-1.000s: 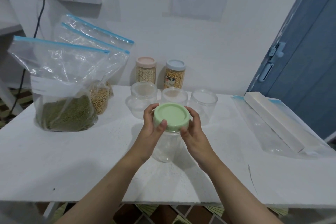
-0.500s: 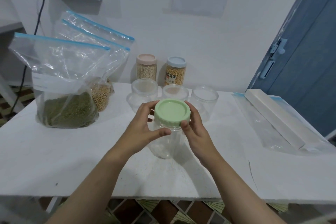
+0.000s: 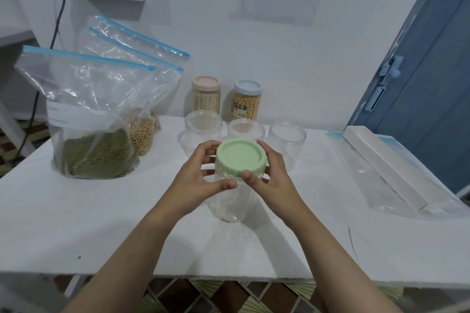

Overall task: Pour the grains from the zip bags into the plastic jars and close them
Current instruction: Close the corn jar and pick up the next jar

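An empty clear plastic jar [image 3: 234, 201] with a pale green lid [image 3: 240, 156] stands at the middle of the white table [image 3: 101, 223]. My left hand [image 3: 201, 175] grips the jar's neck just under the lid. My right hand [image 3: 272, 173] curls its fingers and thumb round the green lid. At the left stands a zip bag of green grains [image 3: 94, 119], with a zip bag of yellow beans [image 3: 143, 132] behind it. Three clear jars sit behind my hands: the left jar [image 3: 201, 127], the middle jar [image 3: 245, 128] and the right jar [image 3: 287, 140].
Two filled jars stand by the wall, one with a pink lid [image 3: 206, 94] and one with a blue lid [image 3: 247, 99]. A flat empty zip bag [image 3: 361, 168] and a long white box [image 3: 386, 165] lie at the right. A blue door [image 3: 432, 84] is beyond them.
The jar has come slightly toward the table's middle with both hands on it. My left thumb has slid down from the lid's rim to the jar's neck.
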The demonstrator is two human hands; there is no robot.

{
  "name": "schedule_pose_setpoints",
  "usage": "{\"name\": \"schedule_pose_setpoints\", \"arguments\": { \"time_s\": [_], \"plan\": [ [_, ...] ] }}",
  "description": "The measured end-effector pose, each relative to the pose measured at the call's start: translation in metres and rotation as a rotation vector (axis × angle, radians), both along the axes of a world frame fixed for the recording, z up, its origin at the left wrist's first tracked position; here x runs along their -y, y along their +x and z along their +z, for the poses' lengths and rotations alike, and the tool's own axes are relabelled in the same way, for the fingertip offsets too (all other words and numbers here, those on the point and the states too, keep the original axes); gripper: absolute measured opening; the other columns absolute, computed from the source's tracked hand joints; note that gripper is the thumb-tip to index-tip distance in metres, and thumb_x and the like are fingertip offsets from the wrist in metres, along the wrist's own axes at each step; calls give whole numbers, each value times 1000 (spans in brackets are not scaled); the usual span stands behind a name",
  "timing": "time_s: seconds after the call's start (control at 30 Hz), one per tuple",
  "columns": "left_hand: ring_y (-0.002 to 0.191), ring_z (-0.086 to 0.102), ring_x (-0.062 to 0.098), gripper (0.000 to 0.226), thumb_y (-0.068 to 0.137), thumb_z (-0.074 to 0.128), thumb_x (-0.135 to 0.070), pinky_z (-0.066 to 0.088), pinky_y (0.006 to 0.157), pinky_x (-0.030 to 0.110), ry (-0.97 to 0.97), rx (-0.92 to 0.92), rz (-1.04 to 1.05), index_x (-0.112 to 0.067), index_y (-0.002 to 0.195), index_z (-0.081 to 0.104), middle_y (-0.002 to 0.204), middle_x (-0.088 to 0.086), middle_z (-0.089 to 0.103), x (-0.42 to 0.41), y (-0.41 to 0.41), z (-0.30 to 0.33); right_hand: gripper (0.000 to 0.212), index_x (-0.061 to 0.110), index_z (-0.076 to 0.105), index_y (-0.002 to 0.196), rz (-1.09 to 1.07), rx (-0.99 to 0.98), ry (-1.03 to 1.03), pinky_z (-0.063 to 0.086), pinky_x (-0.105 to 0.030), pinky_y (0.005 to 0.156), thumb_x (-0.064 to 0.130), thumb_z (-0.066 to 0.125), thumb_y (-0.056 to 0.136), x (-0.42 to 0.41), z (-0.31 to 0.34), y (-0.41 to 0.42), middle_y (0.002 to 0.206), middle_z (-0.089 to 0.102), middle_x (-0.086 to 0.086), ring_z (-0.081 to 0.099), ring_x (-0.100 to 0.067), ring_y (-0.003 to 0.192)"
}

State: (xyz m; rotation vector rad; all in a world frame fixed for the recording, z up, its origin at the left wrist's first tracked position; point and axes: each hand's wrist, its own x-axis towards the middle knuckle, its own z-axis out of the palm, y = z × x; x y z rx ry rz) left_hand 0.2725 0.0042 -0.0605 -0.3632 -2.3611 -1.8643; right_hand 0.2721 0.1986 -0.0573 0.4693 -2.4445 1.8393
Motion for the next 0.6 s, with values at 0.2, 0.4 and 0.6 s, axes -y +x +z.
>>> {"name": "schedule_pose_setpoints", "arguments": {
  "time_s": [0.2, 0.4, 0.6],
  "plan": [
    [114, 53, -8, 79, 57, 86, -36, 49, 98, 25, 35, 12, -13, -41, 125, 46, 125, -17, 55, 0, 0, -1, 43, 46, 44, 131, 47, 38, -19, 49, -22, 97, 50, 53, 89, -17, 4, 0, 137, 49, 16, 57, 1, 117],
    [115, 54, -6, 77, 62, 85, -31, 49, 92, 17, 48, -2, -44, -42, 125, 42, 123, -12, 55, -1, 1, 1, 61, 71, 32, 122, 55, 0, 139, 43, -18, 100, 78, 64, 71, -8, 13, 1, 133, 34, 31, 41, 14, 122],
    [117, 54, -2, 79, 66, 88, -36, 48, 96, 21, 41, -33, -41, -55, 126, 40, 123, -14, 55, -3, 1, -2, 63, 68, 40, 116, -19, -55, 62, 43, -24, 102, 67, 77, 65, -7, 19, -3, 129, 40, 29, 44, 18, 114]
  ]
}}
